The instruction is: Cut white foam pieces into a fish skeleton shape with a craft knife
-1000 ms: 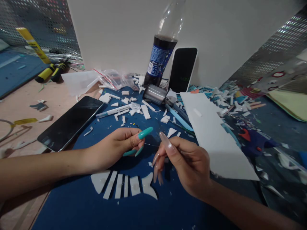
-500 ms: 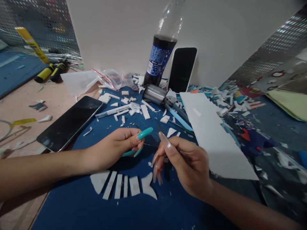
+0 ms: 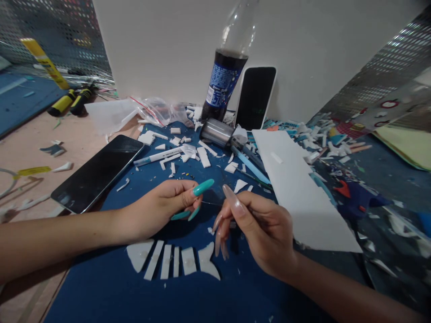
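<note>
My left hand, with long teal nails, has its fingers curled and pinched over a blue cutting mat. My right hand, with long pale nails, is closed in a pinch. A thin wire or thread runs between the two hands, each pinching an end. Just below them lies a row of several cut white foam pieces shaped like a fish skeleton.
A black phone lies to the left, a white foam sheet to the right. Behind stand a cola bottle, a propped phone, a metal cylinder, a white pen, blue pens and scattered foam scraps.
</note>
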### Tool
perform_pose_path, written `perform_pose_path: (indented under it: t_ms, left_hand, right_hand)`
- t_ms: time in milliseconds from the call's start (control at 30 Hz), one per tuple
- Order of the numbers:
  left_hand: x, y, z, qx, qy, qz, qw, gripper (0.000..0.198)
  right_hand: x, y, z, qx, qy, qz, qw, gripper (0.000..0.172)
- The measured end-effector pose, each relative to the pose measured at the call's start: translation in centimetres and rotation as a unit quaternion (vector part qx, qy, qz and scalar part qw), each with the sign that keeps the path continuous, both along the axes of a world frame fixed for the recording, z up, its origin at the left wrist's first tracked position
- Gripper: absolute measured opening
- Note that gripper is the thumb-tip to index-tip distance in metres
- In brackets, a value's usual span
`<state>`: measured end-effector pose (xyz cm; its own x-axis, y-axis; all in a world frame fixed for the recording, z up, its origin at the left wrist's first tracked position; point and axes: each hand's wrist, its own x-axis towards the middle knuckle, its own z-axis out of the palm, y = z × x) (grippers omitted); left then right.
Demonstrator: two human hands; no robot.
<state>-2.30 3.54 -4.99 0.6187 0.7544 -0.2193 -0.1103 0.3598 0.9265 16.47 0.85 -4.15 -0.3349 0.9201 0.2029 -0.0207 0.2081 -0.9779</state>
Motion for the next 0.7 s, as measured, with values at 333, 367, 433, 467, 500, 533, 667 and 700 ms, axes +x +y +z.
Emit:
perform_pose_path:
  t_ms: [333, 367, 433, 467, 500, 533, 667, 700]
  left_hand:
    - [-0.11, -0.04, 0.07, 0.001, 0.011, -0.002, 1.0, 0.034]
    - [-0.12, -0.05, 0.05, 0.0, 0.011, -0.001, 1.0, 0.034]
    - [-0.16, -0.08, 0.01, 0.0, 0.011, 0.001, 1.0, 0.035]
    - [-0.17, -0.09, -0.01, 0.0, 0.012, 0.003, 1.0, 0.035]
    - [-0.17, -0.1, -0.03, 0.0, 0.014, 0.004, 1.0, 0.036]
    - [-0.17, -0.1, -0.03, 0.0, 0.016, 0.006, 1.0, 0.036]
    - [-0.12, -0.14, 0.01, 0.002, 0.013, 0.011, 1.0, 0.033]
    - [-0.12, -0.16, 0.01, 0.0, 0.01, 0.013, 1.0, 0.033]
  right_hand:
    - [0.0, 0.11, -0.01, 0.013, -0.002, 0.003, 1.0, 0.024]
    - [-0.02, 0.13, 0.01, 0.009, -0.001, 0.002, 1.0, 0.024]
    - [-0.05, 0.13, 0.05, -0.005, 0.0, 0.002, 1.0, 0.024]
    - [-0.07, 0.12, 0.06, -0.012, 0.0, 0.001, 1.0, 0.024]
    - [-0.08, 0.11, 0.07, -0.018, -0.001, 0.001, 1.0, 0.024]
    - [-0.1, 0.1, 0.06, -0.022, -0.001, 0.0, 1.0, 0.024]
    - [-0.14, 0.21, -0.1, -0.036, 0.001, -0.003, 0.999, 0.024]
    - [-0.15, 0.26, -0.13, -0.038, -0.002, -0.003, 0.999, 0.024]
